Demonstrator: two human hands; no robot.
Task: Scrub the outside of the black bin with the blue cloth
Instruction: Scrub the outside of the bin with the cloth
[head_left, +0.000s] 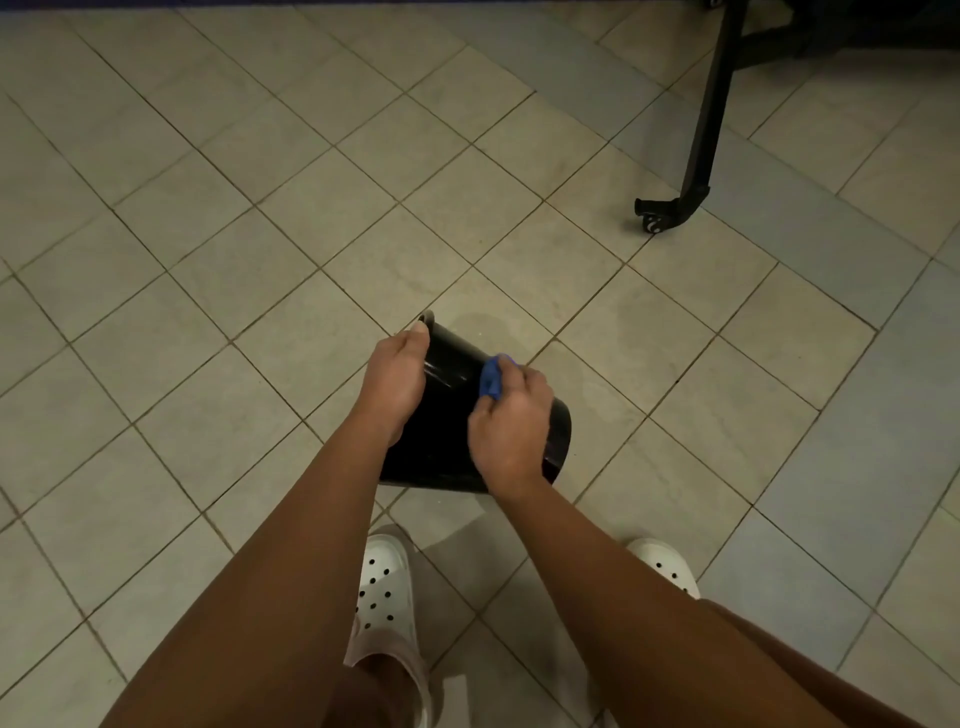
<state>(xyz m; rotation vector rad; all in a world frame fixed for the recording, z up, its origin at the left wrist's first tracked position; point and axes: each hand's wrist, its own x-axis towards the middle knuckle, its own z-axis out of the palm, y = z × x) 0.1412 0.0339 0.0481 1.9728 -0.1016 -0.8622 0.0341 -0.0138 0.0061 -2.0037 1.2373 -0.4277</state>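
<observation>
**Above the tiled floor: cloth on the bin's outer wall**

Before the person's white clogs (385, 587), the black bin (451, 387) lies tilted on its side, with one end pointing away and to the left. Whether it touches the floor (249, 249) cannot be told. The left grip (395, 384) curls round the bin's left flank near the far end and steadies it. The right grip (511, 422) is closed on the bunched blue cloth (491, 379) and presses it against the upper wall, just beside the left grip. A black wheeled frame (698, 150) stands well apart at the upper right.

Judged from this pose, the step in hand is the scrubbing of the glossy wall. It is likely done best with short, firm, overlapping strokes along the bin's length. The steadying grip should push back against each stroke so that the bin does not roll. The underside and the near end are hidden, so the bin probably needs turning to bring them up. A flatter cloth would cover more wall, and a wet wall may slip.
</observation>
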